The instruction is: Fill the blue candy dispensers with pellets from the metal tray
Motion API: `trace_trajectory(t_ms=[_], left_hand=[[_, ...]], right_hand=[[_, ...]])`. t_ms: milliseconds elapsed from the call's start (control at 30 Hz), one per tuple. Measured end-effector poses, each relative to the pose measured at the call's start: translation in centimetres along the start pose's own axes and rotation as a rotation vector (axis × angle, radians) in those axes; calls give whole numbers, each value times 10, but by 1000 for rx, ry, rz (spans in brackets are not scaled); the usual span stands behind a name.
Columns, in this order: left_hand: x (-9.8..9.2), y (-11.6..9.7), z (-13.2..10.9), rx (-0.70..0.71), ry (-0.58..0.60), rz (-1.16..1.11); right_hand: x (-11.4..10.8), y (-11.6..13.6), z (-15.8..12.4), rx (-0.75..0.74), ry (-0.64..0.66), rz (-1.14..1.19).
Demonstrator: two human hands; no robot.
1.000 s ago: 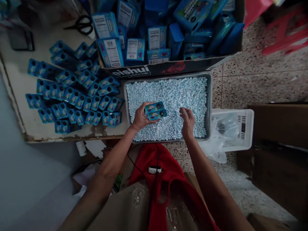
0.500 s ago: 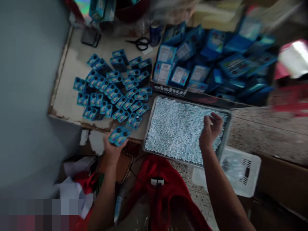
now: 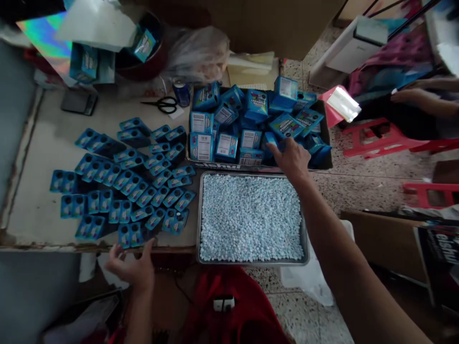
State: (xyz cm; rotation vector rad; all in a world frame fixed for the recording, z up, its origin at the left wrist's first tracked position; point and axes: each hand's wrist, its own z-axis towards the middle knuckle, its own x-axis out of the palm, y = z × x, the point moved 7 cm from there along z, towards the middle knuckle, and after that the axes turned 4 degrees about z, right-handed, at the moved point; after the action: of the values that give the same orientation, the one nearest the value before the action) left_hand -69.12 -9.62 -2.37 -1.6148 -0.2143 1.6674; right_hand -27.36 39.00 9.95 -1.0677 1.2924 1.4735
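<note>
My left hand (image 3: 133,267) is open at the table's front edge, thumb and fingers spread, just below a pair of small blue boxes with round holes (image 3: 130,235). Many similar boxes (image 3: 131,184) stand in slanting rows on the table. My right hand (image 3: 292,160) reaches into the carton (image 3: 258,167) of blue packages, its fingers at a blue box (image 3: 271,140); whether they grip it is hard to tell. Below the carton lies a metal tray (image 3: 306,239) filled with small pale blue and white pellets (image 3: 251,217).
Black scissors (image 3: 163,104), a blue can (image 3: 181,92) and a dark flat device (image 3: 79,101) lie at the table's back. A red pot (image 3: 158,62) stands behind. Red stools (image 3: 383,138) and another person's hand (image 3: 407,95) are at the right.
My left hand has let go of the pair of blue boxes, which now stands at the table's front edge. My right hand has moved from the pellet tray to the carton. The view has shifted.
</note>
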Motion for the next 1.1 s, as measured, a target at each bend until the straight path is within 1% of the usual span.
trace_trajectory(t_ms=[33,67,100,133,200,233,267,300,333,367,400,433,467,500,567,667,733,800,833,867,933,1000,1033,1100], left_hand=[[-2,-30,10,86,-7,-1],[6,-67,23,202,62,-18],[20,-110,38,319,155,-43],[35,-154,55,399,196,-67],[75,-241,90,492,238,-76],[99,-280,102,523,271,-70],[124,-314,110,546,308,-59],[146,-340,114,556,338,-41],[164,-360,114,558,359,-30],[178,-371,111,554,369,-28],[187,-376,106,541,367,-38],[192,-375,101,524,356,-69],[193,-370,96,509,341,-122],[191,-363,92,499,328,-195],[183,-350,84,496,336,-393],[165,-339,79,445,440,-733],[150,-338,75,360,529,-919],[134,-340,68,242,630,-1061],[127,-339,61,153,683,-1123],[122,-337,51,36,743,-1174],[120,-326,22,-274,865,-1223],[122,-308,-18,-605,948,-1197],[123,-299,-38,-745,964,-1168],[123,-283,-74,-952,959,-1118]], right_hand=[[7,1,3,24,12,-20],[14,3,4,44,14,-22],[20,4,3,65,7,-11],[23,6,1,86,-5,5],[24,9,-4,124,-43,35],[20,11,-6,126,-69,51],[13,14,-9,112,-101,76],[3,18,-12,85,-145,115],[-8,21,-16,51,-199,173],[-21,24,-22,16,-256,252],[-32,27,-30,-9,-305,353],[-41,28,-39,-15,-337,474],[-46,28,-49,-1,-343,619],[-46,28,-61,31,-323,786],[-34,29,-86,145,-210,1168],[-1,39,-123,385,18,1700],[19,45,-145,571,143,1918],[33,45,-164,757,225,2039],[37,43,-172,836,255,2079],[39,41,-181,898,284,2108],[38,34,-197,957,338,2129],[32,23,-212,940,351,2100],[29,16,-219,914,331,2074],[23,-2,-232,859,267,2014]])
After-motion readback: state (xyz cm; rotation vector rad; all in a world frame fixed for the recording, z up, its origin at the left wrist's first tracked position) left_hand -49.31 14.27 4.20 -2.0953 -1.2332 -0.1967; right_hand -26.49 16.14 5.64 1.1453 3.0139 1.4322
